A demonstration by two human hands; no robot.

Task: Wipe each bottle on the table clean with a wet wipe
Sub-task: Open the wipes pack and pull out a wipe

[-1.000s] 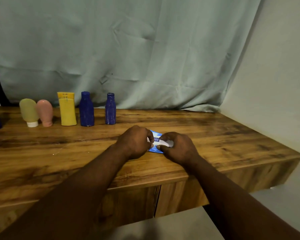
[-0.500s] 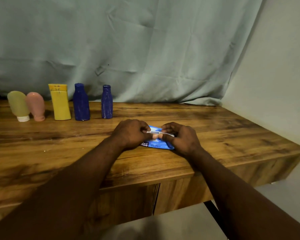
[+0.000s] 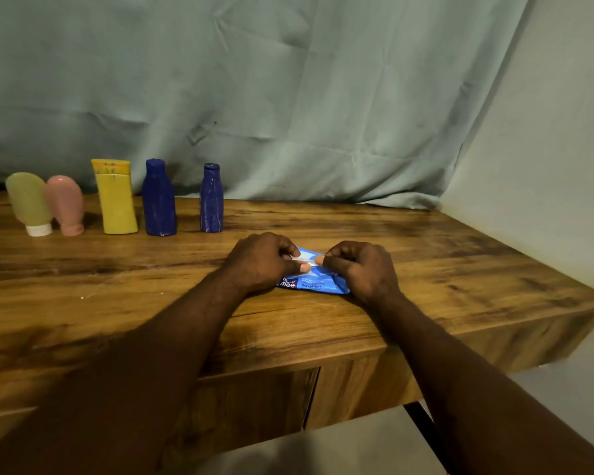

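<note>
Head view, left hand (image 3: 261, 260) and right hand (image 3: 360, 269) both pinching blue wet-wipe pack (image 3: 318, 282) on table (image 3: 460, 255)

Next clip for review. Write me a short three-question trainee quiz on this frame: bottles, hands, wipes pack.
1. How many bottles stand in the row at the table's back left?
2. True or false: a wipe is already rubbing a bottle.
3. The wet wipes pack is: A) in the air B) flat on the table C) beside the yellow bottle.

Key: 1. Five. 2. False; left hand and right hand both pinch the pack's top. 3. B.
</note>
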